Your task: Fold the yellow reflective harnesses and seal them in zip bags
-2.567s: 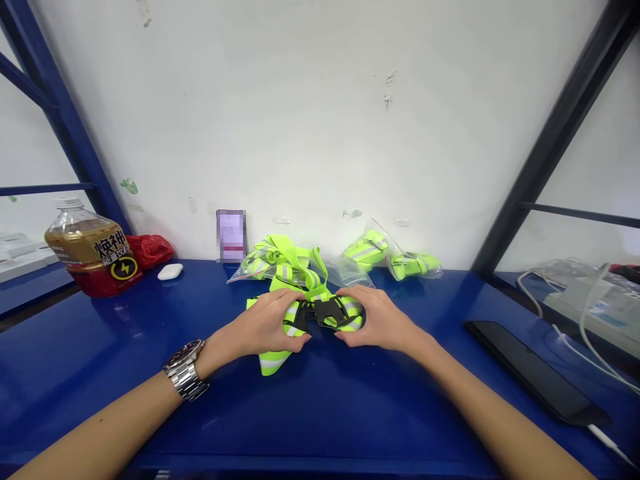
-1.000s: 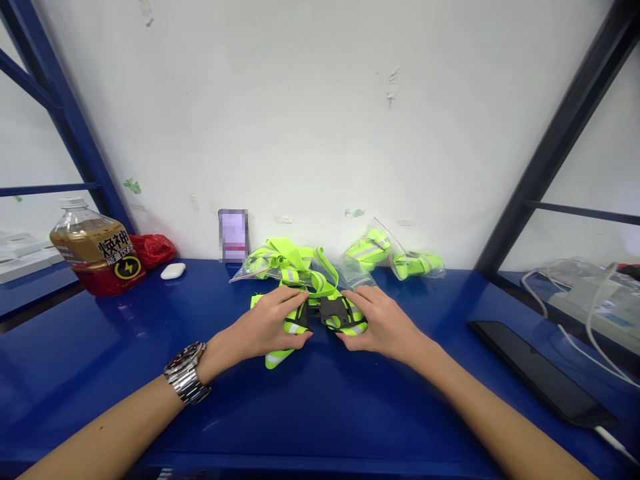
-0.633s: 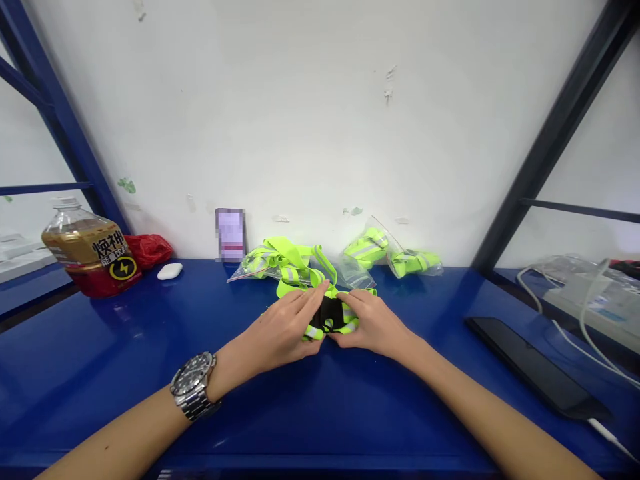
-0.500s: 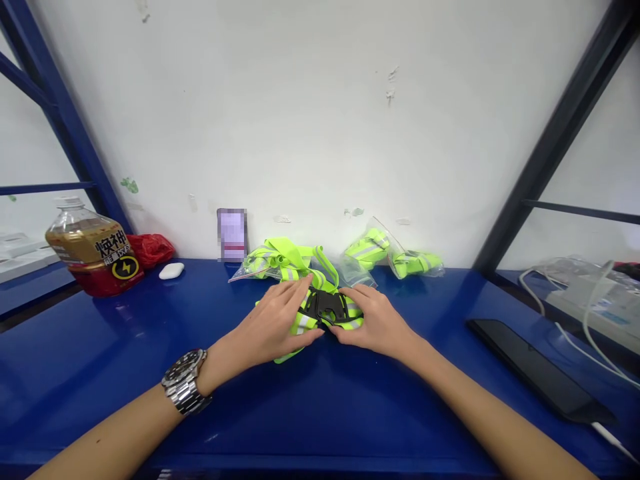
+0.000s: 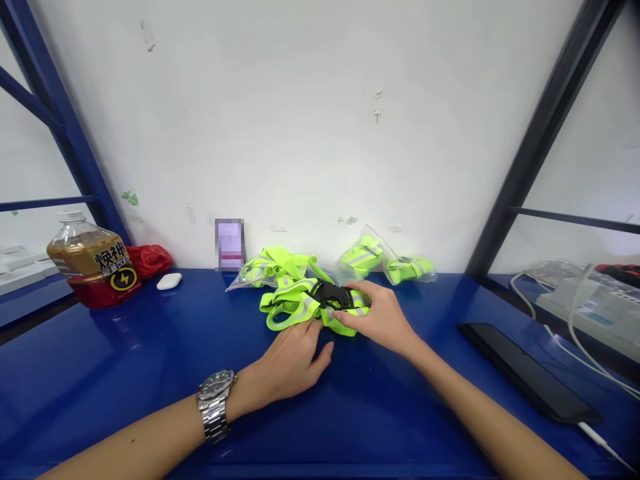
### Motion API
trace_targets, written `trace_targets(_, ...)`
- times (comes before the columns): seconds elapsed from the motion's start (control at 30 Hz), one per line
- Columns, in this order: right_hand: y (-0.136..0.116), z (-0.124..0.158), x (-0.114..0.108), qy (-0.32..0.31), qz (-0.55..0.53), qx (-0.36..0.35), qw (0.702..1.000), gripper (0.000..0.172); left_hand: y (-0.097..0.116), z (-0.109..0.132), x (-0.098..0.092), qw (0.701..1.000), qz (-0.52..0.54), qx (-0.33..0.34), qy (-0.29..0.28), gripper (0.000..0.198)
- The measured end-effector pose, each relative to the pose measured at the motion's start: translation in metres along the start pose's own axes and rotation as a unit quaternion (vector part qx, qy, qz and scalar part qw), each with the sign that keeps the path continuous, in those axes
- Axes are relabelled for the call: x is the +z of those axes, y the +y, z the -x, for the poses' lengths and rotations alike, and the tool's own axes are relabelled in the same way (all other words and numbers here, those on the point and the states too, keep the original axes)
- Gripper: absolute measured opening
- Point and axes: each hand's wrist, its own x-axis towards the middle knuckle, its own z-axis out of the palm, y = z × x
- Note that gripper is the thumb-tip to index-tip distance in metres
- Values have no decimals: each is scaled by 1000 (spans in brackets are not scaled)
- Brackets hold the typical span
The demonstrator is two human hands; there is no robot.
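Your right hand (image 5: 381,317) pinches the reflective strap (image 5: 300,308) beside its black buckle (image 5: 331,294); your left hand (image 5: 295,355), loosely curled, holds nothing, nearer you.

Reflective strap (image 5: 300,308): neon yellow-green webbing w/ silver stripes, bunched in loose loops, lying flat on blue surface, center, toward far side. Black plastic buckle (image 5: 332,295): sits on top of bundle at right end, appears closed, lying flat.
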Motion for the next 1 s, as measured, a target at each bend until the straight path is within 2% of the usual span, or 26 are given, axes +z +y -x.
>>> trace_targets(0.13,0,0,-2,-2,-20,2,1000,42,-22,-9,-10,993,61,-73,70,41)
trace_targets(0.2,-3,1,-2,-8,-27,-7,1000,40,-24,-16,-17,979,160,-69,108,41)
trace_targets(0.23,-5,2,-2,-11,-29,-11,999,38,-24,-19,-20,963,234,-63,122,41)
trace_targets(0.3,-9,2,-1,-18,-33,-17,999,34,-20,-27,-26,903,405,-57,129,42)
trace_targets(0.37,-12,2,0,-28,-32,-21,999,32,-14,-35,-30,818,561,-62,112,43)
trace_targets(0.43,-13,1,1,-35,-24,-23,999,33,-5,-43,-34,734,667,-79,106,42)
trace_targets(0.5,-12,-1,3,-55,-19,-25,998,34,3,-52,-39,669,723,-116,126,39)
trace_targets(0.57,-10,0,5,-70,-9,-30,997,41,10,-64,-42,623,744,-173,169,29)
trace_targets(0.6,-10,1,6,-53,3,-34,998,48,13,-70,-44,603,745,-205,199,23)
trace_targets(0.67,-14,6,9,33,23,-58,998,56,15,-82,-48,567,739,-254,260,8)
trace_targets(0.7,-18,9,11,79,20,-83,993,53,15,-88,-49,552,735,-270,287,4)
trace_targets(0.73,-24,13,13,98,0,-120,988,43,14,-92,-50,541,730,-280,309,6)
trace_targets(0.77,-30,16,16,77,-39,-161,983,30,14,-96,-51,535,727,-285,324,8)
trace_targets(0.83,-44,24,26,-69,-145,-202,966,19,14,-101,-53,530,724,-285,337,9)
trace_targets(0.87,-50,26,32,-152,-200,-176,952,19,15,-101,-54,530,724,-282,339,8)
trace_targets(0.9,-53,27,40,-207,-255,-118,937,26,17,-101,-54,531,725,-276,340,7)
trace_targets(0.97,-56,26,56,-250,-380,8,891,50,23,-98,-55,537,729,-260,336,4)
trace_targets(1.0,-55,23,63,-244,-445,54,860,63,25,-96,-55,540,729,-258,333,6)
